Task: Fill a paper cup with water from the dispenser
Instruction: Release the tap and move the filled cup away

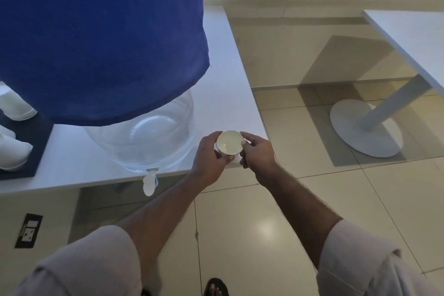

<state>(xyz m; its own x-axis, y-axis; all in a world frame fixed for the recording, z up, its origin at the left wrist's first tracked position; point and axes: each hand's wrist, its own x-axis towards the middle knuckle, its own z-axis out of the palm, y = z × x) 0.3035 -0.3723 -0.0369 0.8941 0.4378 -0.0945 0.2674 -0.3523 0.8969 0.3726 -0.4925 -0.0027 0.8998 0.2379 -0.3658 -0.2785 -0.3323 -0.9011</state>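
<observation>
From the head camera, one paper cup [229,143] stands upright near the front right corner of a white table [223,94], its open mouth facing up and its inside pale; whether there is water in it cannot be told. Two bare hands hold it from opposite sides: the left hand [209,158] curls its fingers around the cup's left wall, and the right hand [258,151] pinches the right side of the rim with thumb and fingers. Both forearms reach in from the bottom of the view, each with a light rolled sleeve [93,262]. To the left of the cup stands one water jug [149,132], clear at the bottom and covered above by one blue cloth [101,38]. One white tap [150,181] sticks out from the jug's base over the table's front edge, well left of the cup. At the far left, a dark tray [31,149] holds stacks of white cups [13,151], two or three showing. A second white table [408,38] on one round base [365,127] stands to the right on the tiled floor [264,223]. One wall socket [28,230] shows under the near table, and one sandalled foot [215,287] at the bottom edge.
</observation>
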